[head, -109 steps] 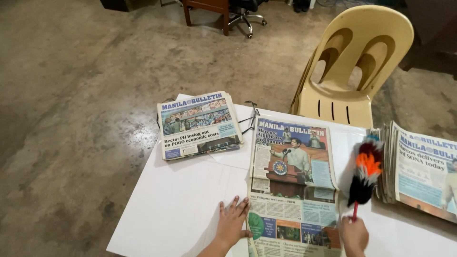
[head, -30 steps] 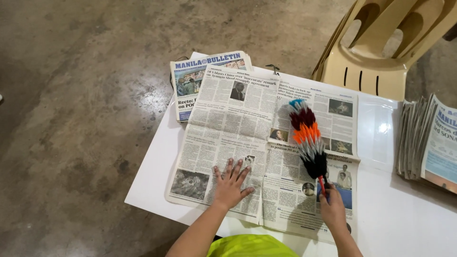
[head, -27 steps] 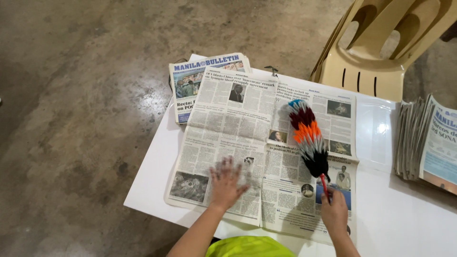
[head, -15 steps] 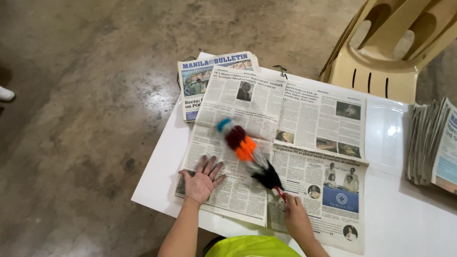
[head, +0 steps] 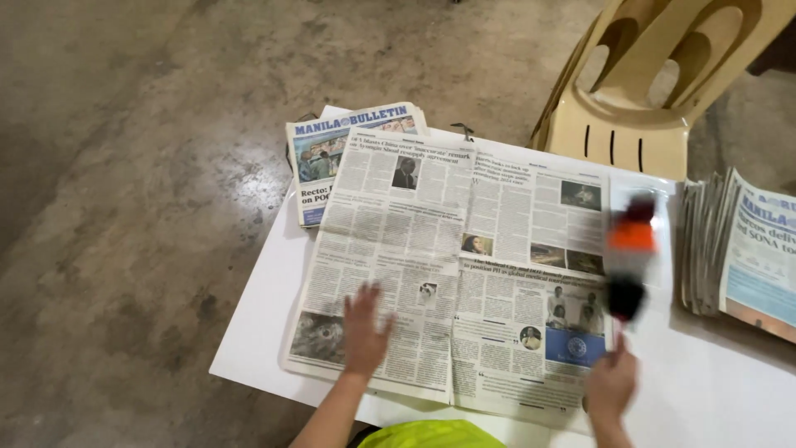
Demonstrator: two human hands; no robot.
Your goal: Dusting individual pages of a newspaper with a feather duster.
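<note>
Head view, looking down: the left hand lies flat with fingers spread on the lower left page of the open black-and-white newspaper spread, its grip released and merely pressing the paper down. The right hand, at the lower right of the frame, has its grip clenched around the thin handle of a feather duster with black, orange and dark red plumes. The duster is blurred by motion and stands over the right edge of the spread, about where paper gives way to bare surface.

What could go wrong, as I judge it: only the left page is pinned, so a brisk sweep on the right could catch the free page edge, lift or crease it, or push the whole sheet askew. The near edge of the spread lies close to the front edge of the white rectangular surface, so a drag toward the person could slide it off. A wide swing to the right might also knock the stack of folded newspapers at the right edge of the frame.

The surface is smooth, white and slightly glossy. A folded newspaper with a colour front page sits at its upper left corner, partly under the spread. Beyond it, in the upper right, stands a cream plastic chair. The floor is bare, mottled grey-brown concrete with a dull sheen.
</note>
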